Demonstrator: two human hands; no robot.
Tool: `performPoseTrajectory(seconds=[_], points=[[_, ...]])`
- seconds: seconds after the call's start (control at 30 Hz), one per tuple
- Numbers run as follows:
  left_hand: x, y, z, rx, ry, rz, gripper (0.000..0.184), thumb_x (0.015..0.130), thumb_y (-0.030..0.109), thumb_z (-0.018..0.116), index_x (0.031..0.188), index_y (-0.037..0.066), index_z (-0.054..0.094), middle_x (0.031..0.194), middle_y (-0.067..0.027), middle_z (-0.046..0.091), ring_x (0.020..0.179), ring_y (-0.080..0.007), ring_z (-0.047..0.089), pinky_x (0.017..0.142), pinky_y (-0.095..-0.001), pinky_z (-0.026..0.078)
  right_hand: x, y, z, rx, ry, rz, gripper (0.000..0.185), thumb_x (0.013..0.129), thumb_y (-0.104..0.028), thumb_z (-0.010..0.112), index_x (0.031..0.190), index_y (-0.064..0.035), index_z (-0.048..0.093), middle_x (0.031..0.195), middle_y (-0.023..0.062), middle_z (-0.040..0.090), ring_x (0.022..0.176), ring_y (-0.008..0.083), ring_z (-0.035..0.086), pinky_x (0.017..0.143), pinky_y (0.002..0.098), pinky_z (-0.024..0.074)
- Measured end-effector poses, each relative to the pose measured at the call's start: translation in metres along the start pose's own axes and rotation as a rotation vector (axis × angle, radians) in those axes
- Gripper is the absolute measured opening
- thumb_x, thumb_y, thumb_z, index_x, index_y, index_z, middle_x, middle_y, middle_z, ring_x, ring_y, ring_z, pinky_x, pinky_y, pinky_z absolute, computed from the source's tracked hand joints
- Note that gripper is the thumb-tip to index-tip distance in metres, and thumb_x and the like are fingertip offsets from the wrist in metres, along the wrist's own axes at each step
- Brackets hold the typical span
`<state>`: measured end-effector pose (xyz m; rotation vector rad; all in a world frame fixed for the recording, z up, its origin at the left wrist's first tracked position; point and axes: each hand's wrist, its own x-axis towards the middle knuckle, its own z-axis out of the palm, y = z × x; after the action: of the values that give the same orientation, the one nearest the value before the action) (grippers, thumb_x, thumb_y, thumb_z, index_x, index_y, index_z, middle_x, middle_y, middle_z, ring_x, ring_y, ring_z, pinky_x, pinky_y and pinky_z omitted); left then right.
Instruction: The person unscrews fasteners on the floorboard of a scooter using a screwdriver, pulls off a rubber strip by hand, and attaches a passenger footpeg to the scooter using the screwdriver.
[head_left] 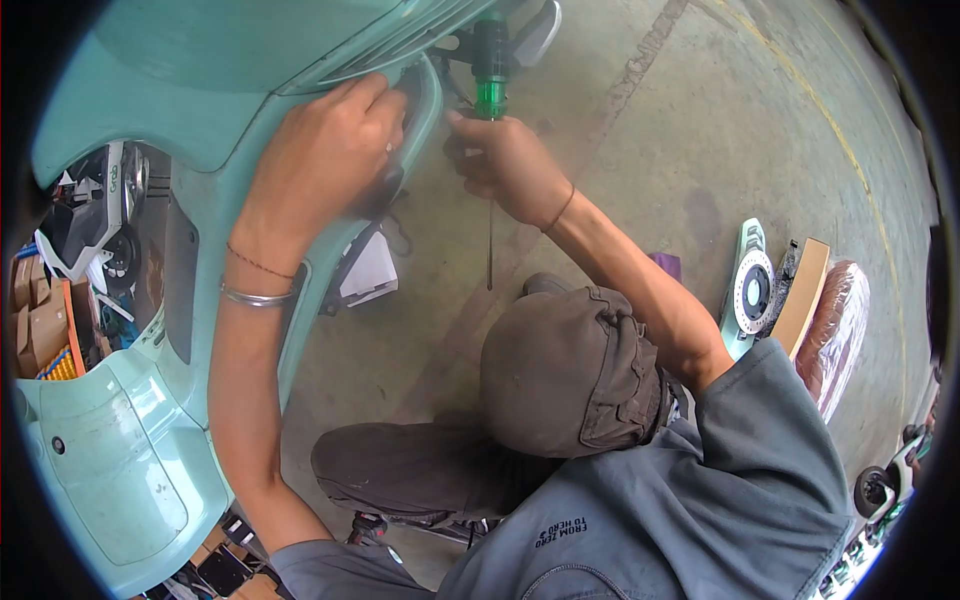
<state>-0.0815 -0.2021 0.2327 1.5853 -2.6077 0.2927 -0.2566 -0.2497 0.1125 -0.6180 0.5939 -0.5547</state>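
A teal scooter body (185,100) fills the left side. My left hand (345,145) is at the edge of its curved panel, fingers bent and closed on a small part hidden under them. To the right, my right hand (515,165) is curled around the shaft of a screwdriver (490,92), just below its handle. The handle is black and clear green and points up the frame; the thin shaft points down past my fingers. A dark, blurred part of the scooter lies between both hands.
My bent knees in brown trousers (560,370) are below my hands. At the right, on the concrete floor (690,150), lie a teal part with a round disc (752,290), a cardboard strip (805,295) and a plastic-wrapped brown item (835,330). A white box (370,270) is beside the scooter.
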Motion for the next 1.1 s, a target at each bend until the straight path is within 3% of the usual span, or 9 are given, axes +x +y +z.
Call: performPoseTrajectory(seconds=[0.03,0.27,0.33,0.4,0.53,0.73,0.8,1.07,1.1], points=[[0.001,-0.002,-0.002,-0.04,-0.051,-0.013,0.02,0.079,0.003,0.066,0.099,-0.001,0.065,0.09,-0.0114,0.061,0.079,-0.0332,0.062,0.069,-0.0417,0.05,0.0,0.0,-0.001,0.002,-0.001,-0.002,0.026,0.097,-0.031,0.056,0.09,-0.0066,0.057,0.076,0.0001,0.051,0.057,0.0063,0.037,0.049,0.0236,0.0277],[0.003,-0.001,-0.008,-0.087,-0.103,-0.071,0.019,0.08,0.004,0.065,0.098,-0.002,0.066,0.087,-0.0153,0.062,0.078,-0.0354,0.062,0.069,-0.043,0.05,0.002,0.005,-0.002,0.002,0.021,-0.011,0.025,0.096,-0.03,0.057,0.086,-0.0075,0.055,0.071,-0.002,0.047,0.053,0.0062,0.034,0.048,0.0241,0.026],[0.008,0.0,-0.008,-0.032,-0.127,-0.072,0.016,0.077,0.004,0.066,0.092,-0.002,0.067,0.084,-0.0163,0.063,0.078,-0.0359,0.063,0.068,-0.0435,0.05,0.001,0.006,-0.002,-0.011,0.012,-0.001,0.024,0.096,-0.03,0.057,0.087,-0.0072,0.055,0.071,-0.0021,0.046,0.053,0.0062,0.034,0.048,0.0243,0.0258],[0.01,0.009,-0.006,-0.008,-0.127,-0.1,0.014,0.075,0.003,0.066,0.088,-0.001,0.066,0.082,-0.0164,0.063,0.077,-0.0362,0.063,0.068,-0.0438,0.05,0.001,0.006,-0.001,0.046,0.04,0.005,0.017,0.094,-0.02,0.059,0.083,-0.0087,0.052,0.074,0.0002,0.048,0.052,0.0064,0.032,0.045,0.0259,0.0219],[0.013,0.016,-0.003,0.023,-0.08,-0.178,0.008,0.073,0.004,0.066,0.08,0.0,0.065,0.08,-0.0164,0.065,0.075,-0.0376,0.064,0.067,-0.0448,0.05,-0.001,0.007,-0.003,0.022,0.064,-0.004,0.018,0.093,-0.02,0.06,0.081,-0.0086,0.052,0.07,-0.001,0.046,0.05,0.0063,0.031,0.045,0.0258,0.0219],[0.019,0.019,-0.003,0.04,-0.1,-0.241,0.014,0.073,0.008,0.069,0.077,-0.004,0.063,0.079,-0.0202,0.066,0.073,-0.039,0.064,0.065,-0.0453,0.051,-0.008,0.003,-0.002,-0.055,0.143,-0.044,0.021,0.093,-0.02,0.061,0.077,-0.0094,0.051,0.064,-0.0035,0.043,0.047,0.0059,0.031,0.044,0.0266,0.0221],[0.022,0.022,-0.004,0.061,-0.106,-0.252,0.015,0.073,0.009,0.07,0.076,-0.004,0.063,0.078,-0.021,0.066,0.073,-0.0391,0.065,0.064,-0.0451,0.051,-0.011,0.001,-0.003,-0.207,0.163,-0.053,0.028,0.092,-0.03,0.061,0.098,-0.0027,0.066,0.068,-0.0037,0.049,0.053,0.0058,0.037,0.047,0.0245,0.0271],[0.028,0.034,-0.004,0.223,-0.103,-0.202,0.017,0.073,0.011,0.072,0.072,-0.004,0.064,0.075,-0.0229,0.065,0.07,-0.0389,0.066,0.062,-0.0441,0.053,-0.011,0.003,0.003,-0.443,0.275,-0.214,0.035,0.089,-0.029,0.06,0.11,-0.0025,0.069,0.068,-0.0032,0.053,0.055,0.0058,0.043,0.049,0.024,0.033],[0.028,0.033,-0.005,0.211,-0.078,-0.205,0.011,0.072,0.008,0.067,0.068,-0.002,0.063,0.071,-0.0215,0.064,0.067,-0.0377,0.066,0.06,-0.0438,0.053,-0.01,0.004,0.003,-0.477,0.277,-0.247,0.036,0.089,-0.03,0.06,0.111,-0.0024,0.069,0.069,-0.0031,0.054,0.056,0.0059,0.043,0.049,0.0237,0.0338]])
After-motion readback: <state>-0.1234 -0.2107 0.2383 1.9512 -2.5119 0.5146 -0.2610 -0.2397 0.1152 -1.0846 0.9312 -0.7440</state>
